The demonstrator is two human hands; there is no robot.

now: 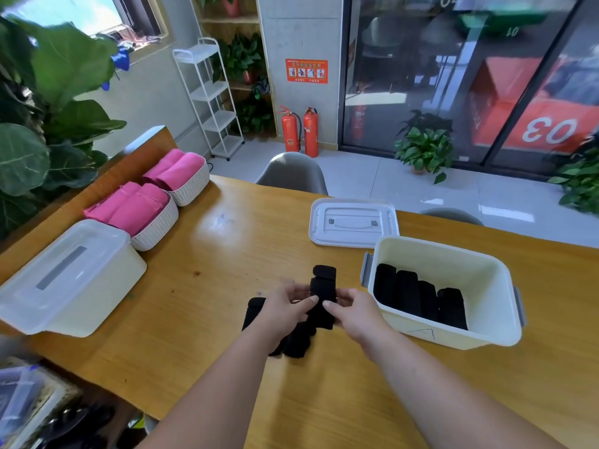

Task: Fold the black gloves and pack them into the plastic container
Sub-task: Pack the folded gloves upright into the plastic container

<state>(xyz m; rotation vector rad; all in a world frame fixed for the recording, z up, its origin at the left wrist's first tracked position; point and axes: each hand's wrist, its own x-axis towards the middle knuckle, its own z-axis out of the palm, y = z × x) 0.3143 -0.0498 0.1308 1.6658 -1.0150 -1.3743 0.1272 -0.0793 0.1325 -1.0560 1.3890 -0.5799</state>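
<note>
Fingers [311,299] of the left hand [285,307] and right hand [356,314] pinch a glove [323,280] lying on the desk [210,303], seemingly mid-fold. Four folded gloves [418,296] sit in the container [470,257] just to the right. Loose gloves [298,341] under the left wrist are not yet folded, so the task looks past halfway.

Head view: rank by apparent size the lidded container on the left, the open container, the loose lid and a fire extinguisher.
Largest: lidded container and open container, alike, not ranked.
Then the loose lid.
Smallest: fire extinguisher, though it stands farthest from the camera.
</note>
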